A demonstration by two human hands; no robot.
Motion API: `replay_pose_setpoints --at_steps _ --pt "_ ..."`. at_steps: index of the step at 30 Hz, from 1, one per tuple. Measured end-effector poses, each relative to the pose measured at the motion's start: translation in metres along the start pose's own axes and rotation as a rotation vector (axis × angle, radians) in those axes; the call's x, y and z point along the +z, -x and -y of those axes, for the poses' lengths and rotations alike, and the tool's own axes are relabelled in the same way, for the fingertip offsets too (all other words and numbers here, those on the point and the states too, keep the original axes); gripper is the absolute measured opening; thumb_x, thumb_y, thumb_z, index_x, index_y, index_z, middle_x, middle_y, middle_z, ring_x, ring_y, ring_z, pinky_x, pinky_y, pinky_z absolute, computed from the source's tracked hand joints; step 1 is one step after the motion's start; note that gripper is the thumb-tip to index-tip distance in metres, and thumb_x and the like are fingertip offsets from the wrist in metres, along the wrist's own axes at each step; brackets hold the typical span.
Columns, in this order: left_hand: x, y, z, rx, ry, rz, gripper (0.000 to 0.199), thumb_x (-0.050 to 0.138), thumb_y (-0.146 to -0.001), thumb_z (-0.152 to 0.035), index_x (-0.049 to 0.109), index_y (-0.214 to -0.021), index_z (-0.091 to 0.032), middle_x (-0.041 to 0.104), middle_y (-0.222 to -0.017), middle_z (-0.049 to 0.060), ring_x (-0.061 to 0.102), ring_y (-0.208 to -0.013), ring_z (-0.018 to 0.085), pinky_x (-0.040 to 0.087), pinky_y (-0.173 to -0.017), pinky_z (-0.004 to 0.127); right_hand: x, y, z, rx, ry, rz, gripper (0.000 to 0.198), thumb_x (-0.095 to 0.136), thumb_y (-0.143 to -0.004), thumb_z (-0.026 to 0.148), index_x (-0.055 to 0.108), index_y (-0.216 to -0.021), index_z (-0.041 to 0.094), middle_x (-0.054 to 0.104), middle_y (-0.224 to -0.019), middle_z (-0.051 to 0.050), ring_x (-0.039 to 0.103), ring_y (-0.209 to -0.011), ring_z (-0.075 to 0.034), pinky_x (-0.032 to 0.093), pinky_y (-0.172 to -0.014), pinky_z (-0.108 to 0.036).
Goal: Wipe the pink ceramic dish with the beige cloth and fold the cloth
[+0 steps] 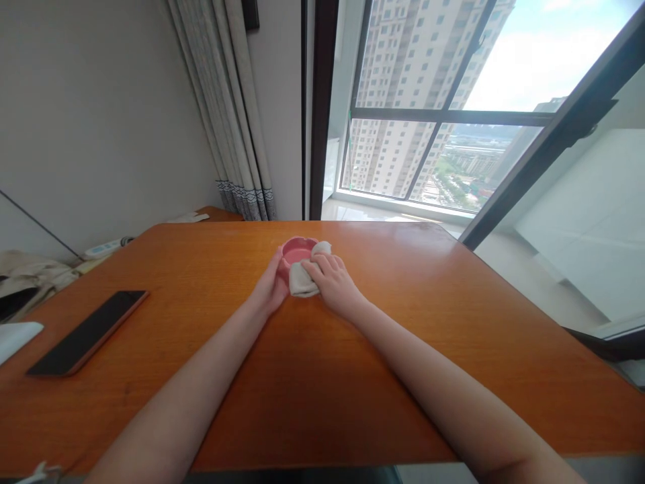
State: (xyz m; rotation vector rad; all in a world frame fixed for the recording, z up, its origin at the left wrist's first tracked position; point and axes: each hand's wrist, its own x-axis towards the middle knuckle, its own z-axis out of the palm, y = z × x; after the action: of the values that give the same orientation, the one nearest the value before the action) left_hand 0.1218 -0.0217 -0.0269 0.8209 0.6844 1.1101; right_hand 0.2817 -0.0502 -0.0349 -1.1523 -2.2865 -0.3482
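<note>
A round pink dish with a notched rim, like an ashtray (pixel 298 251), is at the far middle of the wooden table. My left hand (pixel 272 286) grips its left side, with the fingers partly hidden behind it. In my right hand (pixel 333 281) is a whitish folded cloth (pixel 304 282), pressed against the right and near side of the ashtray. Part of the cloth sticks up above my right fingers and covers some of the rim. Whether the ashtray rests on the table or is lifted slightly, I cannot tell.
A dark phone-like slab (pixel 88 333) lies on the wooden table (pixel 322 403) at the left, beside a white object (pixel 17 339) at the edge. Beyond the left edge are a power strip (pixel 103 249) and crumpled fabric (pixel 30 279). A curtain (pixel 226 107) and window stand behind.
</note>
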Motion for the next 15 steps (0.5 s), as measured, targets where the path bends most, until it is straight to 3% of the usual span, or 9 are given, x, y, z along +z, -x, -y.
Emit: replay_pose_setpoints --at_steps 3,6,9,12,15 --pt "-0.01 -0.007 -0.002 -0.046 0.026 -0.049 0.033 0.058 -0.08 -0.035 0.062 -0.107 -0.016 0.069 -0.104 0.008 0.062 -0.102 0.024 0.053 -0.084 0.035 -0.001 0.0 -0.005 -0.13 -0.055 0.03 0.034 0.04 -0.092 0.019 0.053 -0.123 0.018 0.055 -0.119 -0.013 0.038 -0.124 -0.024 0.031 -0.103 -0.04" --pt "-0.009 -0.007 0.007 -0.017 0.145 -0.091 0.034 0.055 -0.082 -0.035 0.062 -0.108 -0.013 0.068 -0.106 0.009 0.06 -0.108 0.023 0.05 -0.093 0.036 0.009 0.001 0.017 0.005 -0.063 -0.018 0.045 0.045 -0.086 0.017 0.046 -0.131 0.015 0.05 -0.128 -0.013 0.029 -0.131 -0.027 0.022 -0.109 -0.047" --pt "0.002 -0.002 0.017 -0.123 0.253 0.066 0.042 0.047 -0.086 -0.046 0.062 -0.11 -0.016 0.067 -0.106 0.009 0.056 -0.114 0.024 0.046 -0.1 0.042 0.017 0.003 0.043 0.169 0.005 -0.061 0.052 0.043 -0.084 0.014 0.04 -0.136 0.013 0.045 -0.133 -0.015 0.023 -0.132 -0.034 0.016 -0.108 -0.057" --pt "0.008 0.004 0.017 -0.13 0.285 0.128 0.045 0.042 -0.088 -0.05 0.062 -0.109 -0.015 0.068 -0.104 0.009 0.057 -0.113 0.024 0.046 -0.099 0.04 0.014 0.002 0.047 0.206 0.067 -0.057 0.044 0.039 -0.086 0.014 0.047 -0.129 0.013 0.051 -0.124 -0.015 0.033 -0.123 -0.034 0.016 -0.106 -0.062" --pt "0.001 0.003 0.005 -0.083 0.25 0.137 0.055 0.04 -0.087 -0.057 0.06 -0.113 -0.013 0.068 -0.107 0.011 0.059 -0.109 0.025 0.048 -0.093 0.038 0.0 -0.001 0.025 0.135 0.028 0.0 0.035 0.044 -0.085 0.017 0.054 -0.118 0.014 0.054 -0.11 -0.014 0.043 -0.106 -0.028 0.024 -0.105 -0.056"
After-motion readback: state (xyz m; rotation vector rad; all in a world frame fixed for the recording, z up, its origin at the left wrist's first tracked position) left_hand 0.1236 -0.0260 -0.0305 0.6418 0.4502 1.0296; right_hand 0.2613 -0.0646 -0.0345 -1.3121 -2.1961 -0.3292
